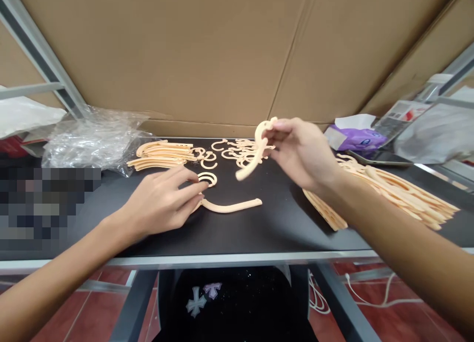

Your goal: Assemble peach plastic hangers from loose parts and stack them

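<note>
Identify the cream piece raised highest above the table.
The hooked piece held up in the right hand; all other pieces sit lower, at the tabletop.

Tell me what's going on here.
Someone is working with both hands at a black table. The right hand holds a hooked beige piece above it; the left hand is at one end of a curved beige piece lying there. Small hooks lie farther back, and more beige pieces are piled at the right.

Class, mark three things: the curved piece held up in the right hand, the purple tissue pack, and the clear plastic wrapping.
Held curved piece (253, 161): head view, on its long arm.
Tissue pack (357, 140): head view, on its purple front.
Plastic wrapping (92, 140): head view, middle of the crumpled heap.
</note>
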`<state>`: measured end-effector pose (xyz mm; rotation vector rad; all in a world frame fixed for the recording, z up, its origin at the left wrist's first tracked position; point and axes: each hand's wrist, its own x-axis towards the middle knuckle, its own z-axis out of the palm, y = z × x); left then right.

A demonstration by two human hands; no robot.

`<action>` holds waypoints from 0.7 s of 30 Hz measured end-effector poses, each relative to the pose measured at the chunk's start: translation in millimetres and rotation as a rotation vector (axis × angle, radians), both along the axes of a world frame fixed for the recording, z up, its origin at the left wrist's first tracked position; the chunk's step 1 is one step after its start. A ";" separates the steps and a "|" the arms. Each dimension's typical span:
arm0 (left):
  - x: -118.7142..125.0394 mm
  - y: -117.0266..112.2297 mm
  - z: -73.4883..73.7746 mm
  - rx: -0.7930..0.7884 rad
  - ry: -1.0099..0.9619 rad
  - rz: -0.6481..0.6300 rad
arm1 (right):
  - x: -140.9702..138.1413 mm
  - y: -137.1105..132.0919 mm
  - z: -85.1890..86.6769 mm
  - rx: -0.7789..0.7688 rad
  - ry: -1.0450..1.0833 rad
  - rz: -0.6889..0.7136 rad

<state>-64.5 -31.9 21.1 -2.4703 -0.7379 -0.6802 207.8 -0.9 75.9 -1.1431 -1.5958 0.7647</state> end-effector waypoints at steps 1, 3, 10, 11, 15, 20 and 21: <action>0.9 3.8 5.0 0.053 -0.044 -0.024 | -5.2 -5.9 -2.2 -0.026 0.011 0.022; 7.9 13.7 13.5 0.084 -0.083 -0.027 | -12.8 -10.9 -8.1 -0.091 0.106 0.116; 75.6 32.4 9.4 -0.305 0.137 0.085 | -8.8 8.1 -29.3 -0.184 0.463 0.285; 83.3 29.7 6.2 -0.376 0.155 0.073 | -6.4 10.7 -31.1 -0.172 0.461 0.254; 92.1 16.3 -4.7 -0.543 0.159 0.035 | -0.6 14.7 -35.8 -0.173 0.314 0.165; 79.8 12.9 -5.6 -0.550 0.151 0.061 | 0.0 10.7 -36.9 -0.213 0.114 0.200; 78.5 13.3 -4.4 -0.557 0.146 0.076 | 0.6 10.1 -36.4 -0.205 0.061 0.201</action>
